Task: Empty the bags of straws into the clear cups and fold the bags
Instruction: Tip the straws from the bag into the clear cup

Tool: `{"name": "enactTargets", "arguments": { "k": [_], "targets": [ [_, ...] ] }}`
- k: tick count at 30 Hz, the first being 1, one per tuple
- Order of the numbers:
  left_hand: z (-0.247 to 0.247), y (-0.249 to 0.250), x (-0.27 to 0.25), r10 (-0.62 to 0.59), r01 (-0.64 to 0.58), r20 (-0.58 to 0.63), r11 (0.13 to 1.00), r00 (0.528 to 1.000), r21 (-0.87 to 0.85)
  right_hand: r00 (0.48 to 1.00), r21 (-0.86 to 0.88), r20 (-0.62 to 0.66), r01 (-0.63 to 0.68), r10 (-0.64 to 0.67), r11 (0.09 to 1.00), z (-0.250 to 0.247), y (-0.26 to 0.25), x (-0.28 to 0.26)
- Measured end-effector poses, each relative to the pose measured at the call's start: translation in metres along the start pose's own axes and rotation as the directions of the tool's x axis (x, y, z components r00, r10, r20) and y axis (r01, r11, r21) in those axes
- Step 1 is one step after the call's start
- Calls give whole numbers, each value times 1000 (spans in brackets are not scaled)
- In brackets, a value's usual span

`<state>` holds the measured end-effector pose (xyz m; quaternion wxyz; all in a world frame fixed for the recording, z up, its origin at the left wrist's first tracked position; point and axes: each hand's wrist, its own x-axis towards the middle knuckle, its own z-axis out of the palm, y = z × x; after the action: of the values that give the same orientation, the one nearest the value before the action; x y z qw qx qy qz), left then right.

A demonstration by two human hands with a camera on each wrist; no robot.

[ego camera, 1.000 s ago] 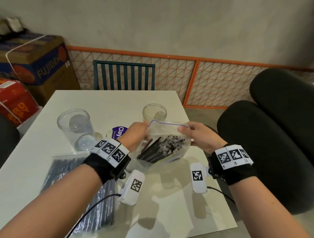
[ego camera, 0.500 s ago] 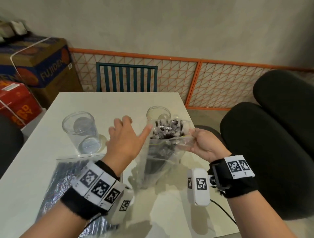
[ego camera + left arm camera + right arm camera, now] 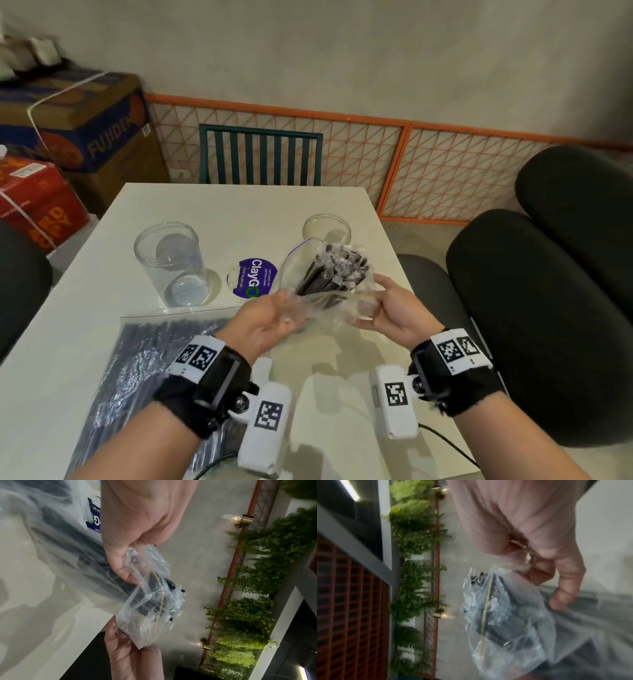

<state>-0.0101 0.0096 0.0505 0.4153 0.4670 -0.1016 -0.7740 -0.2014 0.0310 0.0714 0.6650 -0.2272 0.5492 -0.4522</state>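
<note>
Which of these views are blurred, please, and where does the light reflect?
Head view: mostly sharp, glints on the flat bag of straws. Right wrist view: smeared throughout, the held bag soft. Left wrist view: blurred at left, held bag clearer.

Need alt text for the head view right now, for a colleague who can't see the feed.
Both hands hold a clear bag of black straws above a white table, left hand under one bottom corner, right hand gripping the other. Two empty clear cups stand behind, and a second bag of straws lies flat at the left.
</note>
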Motion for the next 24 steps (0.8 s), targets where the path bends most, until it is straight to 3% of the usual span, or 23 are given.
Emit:
{"name": "enactTargets", "arguments": {
  "k": [4,7,10,13,15,16,19,22,24],
  "targets": [
    [2,-6,3,27,-24,-32,996,999,86,990,-328,-61,101,-128,939,-6,-12,-8],
    [11,-11,1,18,-42,103,971,995,234,967,-502,-31,202,-251,841,-2,-24,-14],
    [18,-17,8,97,-150,160,922,982,356,962,-465,-10,238,-274,853,1,-31,-14],
    [19,-14,11,160,-164,52,835,986,525,991,-113,50,132,-127,985,-3,-34,-10],
    [16,-11,16,109,-97,0,882,994,462,999,142,29,16,-21,990,-6,-32,-7],
    [14,-9,19,83,-62,-36,916,996,396,1000,177,-4,-11,12,984,-5,-30,-6],
    [13,-7,21,84,-50,-107,955,991,291,996,75,-75,-46,51,996,-3,-20,-7],
    [13,-6,19,99,-65,-96,950,990,305,993,-176,-111,10,-30,984,-2,-14,-7],
    [13,-5,15,58,-41,-48,951,997,308,986,-231,-137,61,-95,971,-7,-13,-2]
  ]
}}
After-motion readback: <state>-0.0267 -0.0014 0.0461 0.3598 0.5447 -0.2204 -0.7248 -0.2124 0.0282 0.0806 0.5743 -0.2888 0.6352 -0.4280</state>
